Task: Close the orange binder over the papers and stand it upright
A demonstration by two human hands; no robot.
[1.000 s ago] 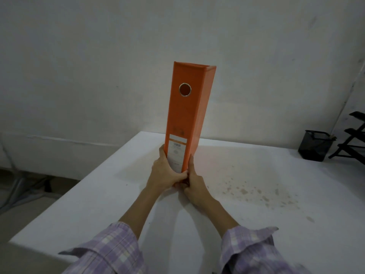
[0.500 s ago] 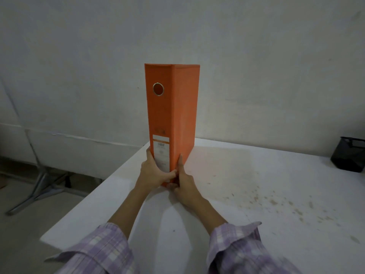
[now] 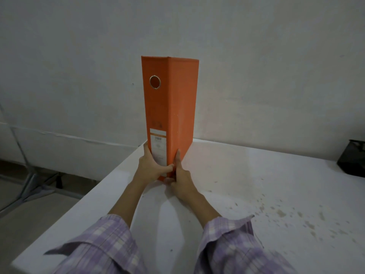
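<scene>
The orange binder [image 3: 169, 107] stands upright and closed on the white table [image 3: 246, 175], near the table's far left corner. Its spine faces me, with a metal-rimmed finger hole near the top and a white label low down. No papers show. My left hand [image 3: 152, 167] grips the bottom of the spine from the left, thumb across the label. My right hand [image 3: 181, 178] presses the lower right cover, fingers pointing up along it. Both hands hold the binder at its base.
A black mesh container [image 3: 351, 161] sits at the table's far right, close to the grey wall. Brown stains [image 3: 286, 212] speckle the table on the right. The table's left edge drops to the floor, where metal legs [image 3: 29, 186] stand.
The binder has gone from tilted to straight upright and turned so more of its right cover shows. My view has shifted right to left. Both hands keep their hold at the base.
</scene>
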